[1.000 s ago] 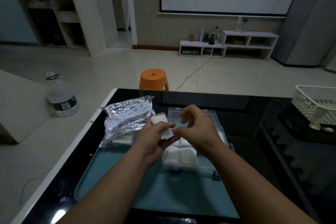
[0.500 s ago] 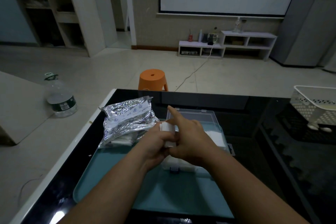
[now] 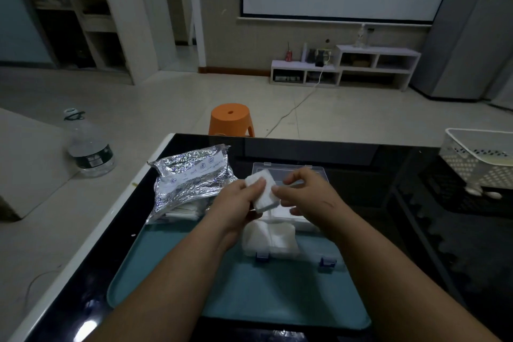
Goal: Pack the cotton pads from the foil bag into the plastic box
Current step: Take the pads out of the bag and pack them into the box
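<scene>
My left hand holds a small stack of white cotton pads above the clear plastic box. My right hand is just to the right of the stack, its fingertips touching the stack's edge. The box stands open on the teal tray, with white pads piled in its near part. The crumpled silver foil bag lies to the left, half on the tray, with more white pads showing at its open lower end.
The tray sits on a black glossy table. A white perforated basket stands at the table's right edge. On the floor are an orange stool beyond the table and a large water bottle to the left.
My right hand has drawn back from over the stack to its right side. The stack in my left hand now shows in full, tilted above the box.
</scene>
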Tool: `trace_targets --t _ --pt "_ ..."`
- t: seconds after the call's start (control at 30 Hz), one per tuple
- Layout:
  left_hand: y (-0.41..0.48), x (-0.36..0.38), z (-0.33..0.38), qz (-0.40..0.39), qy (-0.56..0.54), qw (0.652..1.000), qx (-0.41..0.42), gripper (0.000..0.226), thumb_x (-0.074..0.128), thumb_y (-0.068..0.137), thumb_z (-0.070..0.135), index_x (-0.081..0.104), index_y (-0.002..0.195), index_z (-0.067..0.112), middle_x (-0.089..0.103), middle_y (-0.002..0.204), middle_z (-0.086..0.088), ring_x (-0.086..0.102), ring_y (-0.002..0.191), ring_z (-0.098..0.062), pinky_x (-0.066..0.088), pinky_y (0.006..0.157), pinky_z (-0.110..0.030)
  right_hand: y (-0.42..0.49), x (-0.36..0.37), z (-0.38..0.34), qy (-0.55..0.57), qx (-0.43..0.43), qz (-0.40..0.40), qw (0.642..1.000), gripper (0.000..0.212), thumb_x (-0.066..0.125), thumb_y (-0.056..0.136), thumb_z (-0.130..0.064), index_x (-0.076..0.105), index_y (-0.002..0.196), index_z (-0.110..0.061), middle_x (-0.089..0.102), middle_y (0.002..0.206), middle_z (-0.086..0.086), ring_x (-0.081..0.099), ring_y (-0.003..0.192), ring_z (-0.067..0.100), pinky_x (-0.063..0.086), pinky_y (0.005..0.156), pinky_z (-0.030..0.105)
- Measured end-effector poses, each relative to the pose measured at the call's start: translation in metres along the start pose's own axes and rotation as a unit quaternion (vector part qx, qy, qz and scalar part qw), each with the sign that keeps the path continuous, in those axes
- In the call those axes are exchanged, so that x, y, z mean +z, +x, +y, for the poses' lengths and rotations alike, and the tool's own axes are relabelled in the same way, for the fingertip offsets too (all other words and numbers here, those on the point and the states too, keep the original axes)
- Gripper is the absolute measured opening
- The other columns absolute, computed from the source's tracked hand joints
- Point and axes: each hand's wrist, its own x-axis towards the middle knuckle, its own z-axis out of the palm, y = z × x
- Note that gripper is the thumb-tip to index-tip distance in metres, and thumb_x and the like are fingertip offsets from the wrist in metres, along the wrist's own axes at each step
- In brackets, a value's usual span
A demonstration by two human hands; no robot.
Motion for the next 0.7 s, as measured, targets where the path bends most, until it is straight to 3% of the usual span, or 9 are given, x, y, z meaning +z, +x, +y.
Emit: trace_targets --t 0.07,0.17,0.27,0.37,0.47,0.6,0.7 --pt "-0.001 0.003 -0.001 -0.025 0.004 1.000 0.000 0.015 0.063 0.090 0.016 0.068 0.093 0.003 0.073 0.082 -0.012 0.068 0.070 -0.021 0.055 0.062 -0.028 -0.004 -0.003 -0.001 0.030 0.006 -0.003 1.000 0.021 0.069 0.086 -0.022 0.053 0.098 -0.017 0.063 0.103 0.007 0.067 0.089 0.021 0.060 0.073 0.032" --pt "-0.003 0.010 -0.005 -0.031 0.009 0.999 0.004 0.012 0.062 0.090 0.007 0.068 0.097 0.001 0.071 0.093 -0.022 0.069 0.078 -0.029 0.058 0.076 -0.038 -0.006 -0.011 0.001 -0.020 0.001 0.026 0.999 0.015 0.070 0.085 -0.014 0.055 0.087 -0.013 0.065 0.095 0.007 0.067 0.084 0.019 0.057 0.064 0.026" --pt "-0.002 0.015 -0.013 -0.003 0.092 0.995 0.033 0.027 0.066 0.085 -0.002 0.058 0.106 0.013 0.065 0.095 -0.021 0.068 0.080 -0.031 0.060 0.073 -0.044 -0.009 -0.019 0.008 -0.093 0.016 0.058 0.994 0.015 0.073 0.083 -0.016 0.057 0.082 -0.014 0.066 0.087 0.005 0.064 0.079 0.017 0.050 0.060 0.026" --pt "0.000 0.023 -0.025 0.028 0.231 0.969 0.085 0.024 0.074 0.078 0.004 0.055 0.081 0.018 0.066 0.073 -0.015 0.068 0.066 -0.030 0.059 0.071 -0.053 -0.011 -0.024 0.016 -0.160 0.039 0.062 0.984 0.013 0.070 0.085 -0.016 0.059 0.080 -0.019 0.065 0.092 0.004 0.063 0.081 0.019 0.056 0.067 0.034" --pt "0.000 0.035 -0.034 0.029 0.360 0.924 0.123 0.022 0.078 0.074 0.016 0.058 0.065 0.021 0.069 0.064 -0.004 0.069 0.063 -0.024 0.059 0.067 -0.039 -0.014 -0.028 0.024 -0.223 0.062 0.036 0.972 0.017 0.065 0.088 -0.012 0.059 0.077 -0.024 0.065 0.089 0.004 0.064 0.077 0.020 0.054 0.062 0.031" --pt "-0.003 0.044 -0.042 0.029 0.472 0.871 0.134 0.015 0.072 0.080 0.028 0.059 0.073 0.026 0.070 0.075 0.004 0.066 0.073 -0.016 0.048 0.067 -0.025 -0.017 -0.032 0.032 -0.238 0.098 0.010 0.966 0.018 0.063 0.089 -0.008 0.061 0.077 -0.022 0.065 0.082 0.004 0.063 0.067 0.017 0.043 0.049 0.023" --pt "-0.005 0.048 -0.046 0.026 0.526 0.840 0.129 0.008 0.069 0.082 0.032 0.063 0.082 0.028 0.070 0.089 0.006 0.063 0.086 -0.014 0.047 0.074 -0.025 -0.018 -0.030 0.037 -0.268 0.106 -0.002 0.958 0.025 0.060 0.089 -0.008 0.060 0.071 -0.025 0.062 0.071 -0.001 0.062 0.072 0.018 0.047 0.058 0.024"
